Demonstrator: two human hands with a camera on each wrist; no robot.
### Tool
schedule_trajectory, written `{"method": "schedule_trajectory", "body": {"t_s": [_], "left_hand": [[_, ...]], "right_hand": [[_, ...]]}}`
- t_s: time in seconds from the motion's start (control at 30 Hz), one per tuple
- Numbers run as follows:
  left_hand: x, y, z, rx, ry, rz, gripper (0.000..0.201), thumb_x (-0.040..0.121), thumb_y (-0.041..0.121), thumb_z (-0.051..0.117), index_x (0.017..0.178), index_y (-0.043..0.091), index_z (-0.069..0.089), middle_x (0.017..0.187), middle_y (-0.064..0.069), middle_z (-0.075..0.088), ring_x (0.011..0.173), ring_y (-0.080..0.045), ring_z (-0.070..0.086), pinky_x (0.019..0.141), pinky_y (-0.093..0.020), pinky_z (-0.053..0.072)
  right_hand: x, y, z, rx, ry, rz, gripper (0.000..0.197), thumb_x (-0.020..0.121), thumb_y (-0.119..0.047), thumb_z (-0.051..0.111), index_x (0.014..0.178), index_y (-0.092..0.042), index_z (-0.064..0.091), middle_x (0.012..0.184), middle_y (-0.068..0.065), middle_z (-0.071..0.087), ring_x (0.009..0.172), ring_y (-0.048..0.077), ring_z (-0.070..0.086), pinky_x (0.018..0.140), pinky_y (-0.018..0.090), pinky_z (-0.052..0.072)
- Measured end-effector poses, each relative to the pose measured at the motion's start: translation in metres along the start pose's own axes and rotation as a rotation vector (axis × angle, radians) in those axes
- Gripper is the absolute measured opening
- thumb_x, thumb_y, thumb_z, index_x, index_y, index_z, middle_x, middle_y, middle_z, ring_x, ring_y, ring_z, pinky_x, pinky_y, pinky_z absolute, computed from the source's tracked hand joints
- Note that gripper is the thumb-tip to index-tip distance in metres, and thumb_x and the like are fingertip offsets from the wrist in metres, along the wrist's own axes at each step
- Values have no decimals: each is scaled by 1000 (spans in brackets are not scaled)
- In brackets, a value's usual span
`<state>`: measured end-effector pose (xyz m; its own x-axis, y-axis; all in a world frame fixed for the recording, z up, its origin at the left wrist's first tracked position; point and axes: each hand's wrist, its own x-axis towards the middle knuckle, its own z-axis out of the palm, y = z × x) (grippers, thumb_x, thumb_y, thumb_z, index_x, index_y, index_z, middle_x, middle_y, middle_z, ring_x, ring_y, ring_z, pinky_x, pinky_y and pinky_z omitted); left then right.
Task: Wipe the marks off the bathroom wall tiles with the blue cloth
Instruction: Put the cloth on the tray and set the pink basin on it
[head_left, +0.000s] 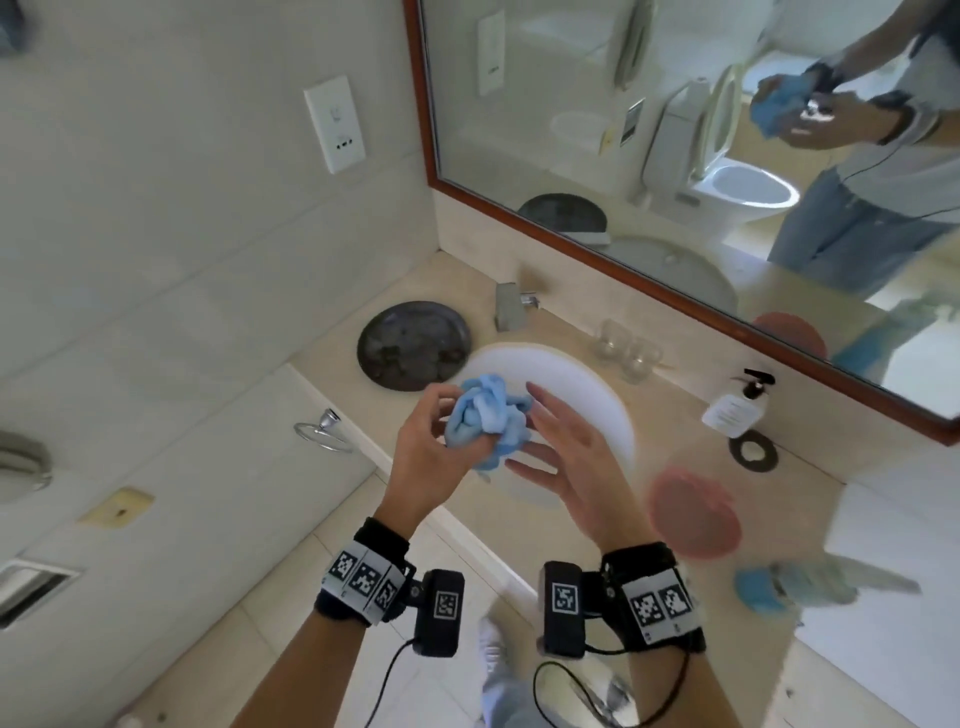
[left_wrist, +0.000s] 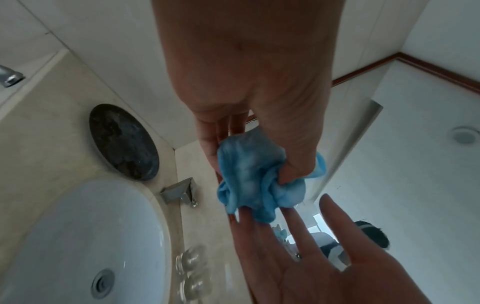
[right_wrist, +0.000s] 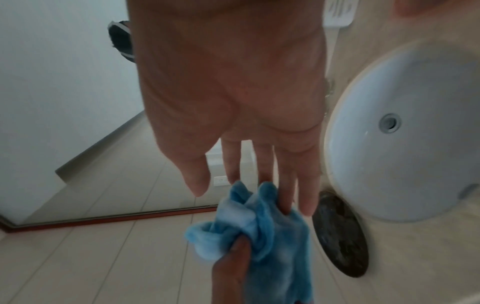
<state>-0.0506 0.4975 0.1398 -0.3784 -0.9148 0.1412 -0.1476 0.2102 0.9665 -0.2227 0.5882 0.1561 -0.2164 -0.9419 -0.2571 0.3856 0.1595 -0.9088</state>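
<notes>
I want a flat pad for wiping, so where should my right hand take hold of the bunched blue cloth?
Probably the loose folds hanging below the left hand, from the right side. The left hand pinches the blue cloth at its left; the right hand, open with straight fingers, already faces that free side.

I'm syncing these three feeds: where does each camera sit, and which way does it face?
Head: worn on the head, looking down at the left hand, the right hand and the white oval sink.
Left wrist: looks along the left hand at the crumpled blue cloth.
Right wrist: looks along the open right hand.
All three share the cloth and sink.
</notes>
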Motion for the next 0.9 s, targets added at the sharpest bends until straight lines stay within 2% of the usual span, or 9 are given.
{"method": "schedule_trajectory", "body": {"t_s": [0.1,0.17,0.23,0.33,0.43,0.57,0.6,0.73,0.9], "left_hand": [[47,-7,-19,89,35,19,54,69,50,84,112,26,62,103,17,69,90,-6,66,75,-19,53],[76,-12,-33,168,54,-3,55,68,51,84,112,26,62,103,18,70,90,-6,67,73,-20,53],[104,-20,-49,274,68,-36,49,72,44,88,111,29,61,101,21,70,88,-5,68,71,-24,55],[147,-47,-75,431,75,-123,45,76,26,91,107,33,60,94,17,71,84,-6,69,71,-31,56],[187,-86,-98,553,38,-252,43,74,27,91,103,29,59,89,9,70,80,-18,69,71,-38,57],[246,-141,-117,700,-51,-377,41,77,32,87,105,23,58,88,3,68,81,-24,68,72,-35,53],[260,-155,-119,731,-76,-394,39,79,33,85,105,22,58,88,2,67,83,-25,67,71,-34,51],[313,-207,-126,803,-187,-446,31,85,33,77,103,16,57,91,-6,69,88,-33,68,72,-33,45],[350,-265,-129,887,-366,-482,38,85,35,77,109,16,56,104,-13,72,97,-38,69,78,-40,55]], "right_hand": [[51,-3,6,11,24,-1,39,106,-34,58,144,-40,55,133,-10,69,125,18,65,100,45,54],[83,-3,10,69,5,27,40,106,-29,57,146,-37,54,130,-11,70,122,17,67,94,38,58],[111,-3,15,83,2,17,40,105,-28,60,144,-35,56,129,-10,70,123,16,66,96,38,58],[156,-5,27,3,45,6,39,96,-45,72,134,-41,63,126,-8,71,123,13,64,101,41,55],[208,2,38,-173,109,29,45,88,-57,74,131,-46,64,128,-7,67,123,11,60,102,43,55],[279,19,52,-346,162,67,49,91,-51,73,137,-36,62,132,-1,61,120,14,59,83,24,55],[295,26,55,-400,171,78,49,92,-49,73,137,-33,62,133,1,60,119,15,59,82,23,53],[356,68,64,-680,235,125,47,94,-42,73,136,-25,63,138,4,61,122,19,59,96,24,44],[407,123,77,-954,222,166,50,95,-37,71,141,-18,59,144,3,57,134,23,52,110,32,43]]}}
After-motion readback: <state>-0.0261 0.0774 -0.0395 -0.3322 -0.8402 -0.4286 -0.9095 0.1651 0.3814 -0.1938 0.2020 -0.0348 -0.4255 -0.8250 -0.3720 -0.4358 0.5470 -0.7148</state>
